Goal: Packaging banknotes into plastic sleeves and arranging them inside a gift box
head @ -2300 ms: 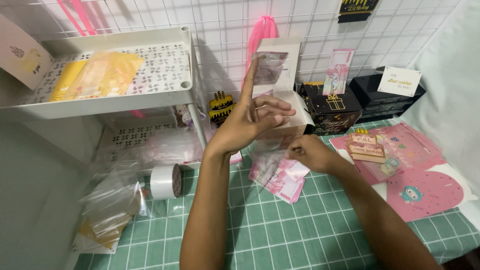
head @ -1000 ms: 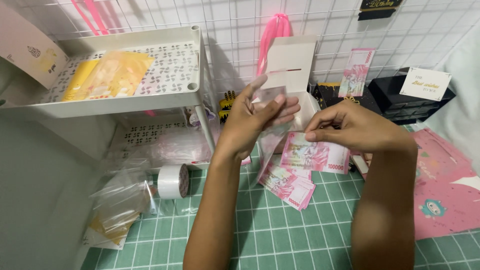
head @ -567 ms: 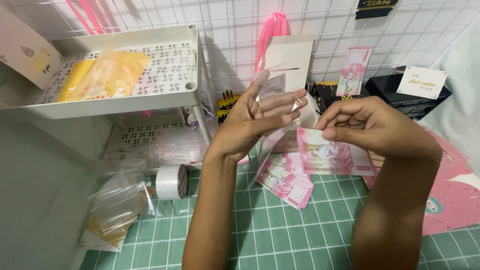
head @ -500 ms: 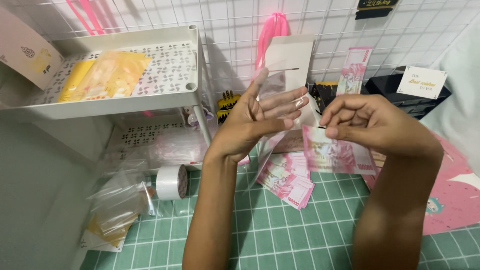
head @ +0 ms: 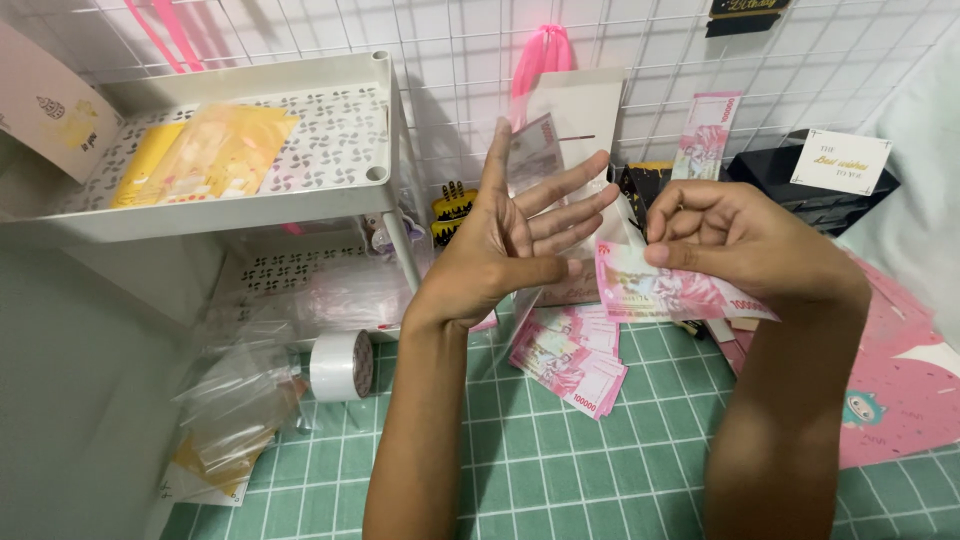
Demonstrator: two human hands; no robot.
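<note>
My left hand [head: 500, 250] is raised with its fingers spread, the thumb pinching a clear plastic sleeve [head: 535, 150] against the palm. My right hand [head: 740, 240] pinches a pink banknote [head: 660, 295] by its top edge, and the note's left end meets my left thumb. Below both hands, a loose stack of pink banknotes [head: 570, 360] lies on the green grid cutting mat [head: 600, 470].
A white tape roll [head: 340, 365] and crumpled plastic bags [head: 235, 410] lie at the left. A white perforated shelf rack [head: 330, 190] holds yellow packets. Pink printed sheets [head: 900, 370], black boxes [head: 800, 170] and a white card [head: 845, 160] are at the right. A wire grid wall [head: 450, 40] stands behind.
My right hand picked a pink banknote off the mat, lifted it and brought it left until its end reached my left hand, whose fingers spread wider.
</note>
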